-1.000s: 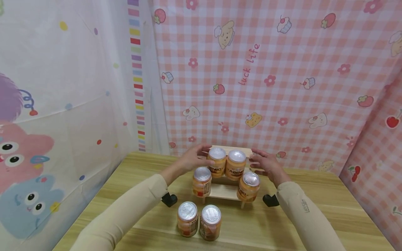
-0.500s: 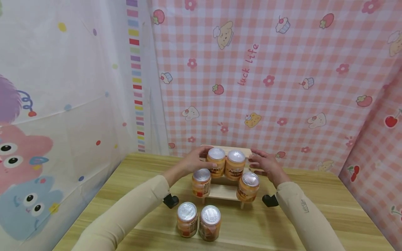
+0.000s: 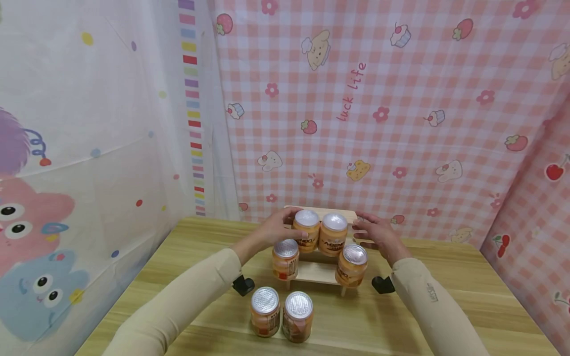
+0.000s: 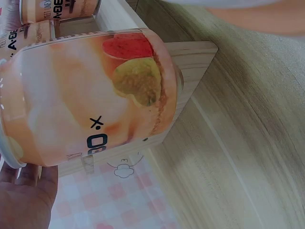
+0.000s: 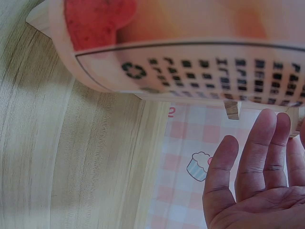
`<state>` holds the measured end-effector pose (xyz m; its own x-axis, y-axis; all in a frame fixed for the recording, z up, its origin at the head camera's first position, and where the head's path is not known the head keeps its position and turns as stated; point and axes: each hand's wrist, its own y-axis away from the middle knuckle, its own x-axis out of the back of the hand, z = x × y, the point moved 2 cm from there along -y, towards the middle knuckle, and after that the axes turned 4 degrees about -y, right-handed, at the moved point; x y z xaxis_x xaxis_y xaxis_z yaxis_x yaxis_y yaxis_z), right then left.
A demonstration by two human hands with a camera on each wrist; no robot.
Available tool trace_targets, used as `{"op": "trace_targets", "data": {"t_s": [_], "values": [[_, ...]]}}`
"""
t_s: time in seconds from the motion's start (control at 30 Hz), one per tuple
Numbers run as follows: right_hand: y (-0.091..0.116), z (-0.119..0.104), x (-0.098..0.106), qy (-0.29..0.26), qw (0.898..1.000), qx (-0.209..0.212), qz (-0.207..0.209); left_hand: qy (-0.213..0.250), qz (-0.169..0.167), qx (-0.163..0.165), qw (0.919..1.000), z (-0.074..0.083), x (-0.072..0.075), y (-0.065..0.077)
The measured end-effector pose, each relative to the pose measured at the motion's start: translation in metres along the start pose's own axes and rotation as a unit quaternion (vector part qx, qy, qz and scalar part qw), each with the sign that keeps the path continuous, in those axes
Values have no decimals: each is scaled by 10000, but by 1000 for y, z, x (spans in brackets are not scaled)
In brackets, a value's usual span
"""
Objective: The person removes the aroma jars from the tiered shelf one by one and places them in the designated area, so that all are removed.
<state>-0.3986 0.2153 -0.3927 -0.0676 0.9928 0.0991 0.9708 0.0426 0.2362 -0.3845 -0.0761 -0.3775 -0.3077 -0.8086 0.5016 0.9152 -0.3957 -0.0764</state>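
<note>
A small wooden two-step rack (image 3: pixel 318 273) holds orange cans with silver lids. Two stand side by side on the upper step: a left can (image 3: pixel 307 231) and a right can (image 3: pixel 333 235). My left hand (image 3: pixel 277 228) holds the upper left can, thumb across its front and fingers behind. Beside the upper right can, my right hand (image 3: pixel 378 233) has loosely extended fingers (image 5: pixel 252 167), with no can in its grasp. The lower step bears a left can (image 4: pixel 90 95) and a right can (image 5: pixel 190 52), which fill much of the wrist views.
Two more cans, one left (image 3: pixel 265 311) and one right (image 3: pixel 298 316), stand on the wood-grain table (image 3: pixel 213 316) before the rack. A pink checked curtain (image 3: pixel 378 138) hangs behind. Black wrist-worn pieces (image 3: pixel 243 285) show under the sleeves.
My left hand has closed in on the upper left can, its thumb sliding right across the front. The right hand and the cans stay about where they were.
</note>
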Motion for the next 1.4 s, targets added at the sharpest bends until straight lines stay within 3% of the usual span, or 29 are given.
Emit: {"op": "trace_targets", "data": {"t_s": [0.6, 1.03, 1.4], "values": [[0, 0, 1, 18, 10000, -69, 57, 122, 161, -117, 9997, 2, 5, 0], [0, -2, -1, 57, 10000, -41, 32, -176, 454, -326, 9983, 17, 27, 1], [1, 0, 0, 92, 10000, -10, 24, 360, 514, -643, 9960, 34, 53, 7]]}}
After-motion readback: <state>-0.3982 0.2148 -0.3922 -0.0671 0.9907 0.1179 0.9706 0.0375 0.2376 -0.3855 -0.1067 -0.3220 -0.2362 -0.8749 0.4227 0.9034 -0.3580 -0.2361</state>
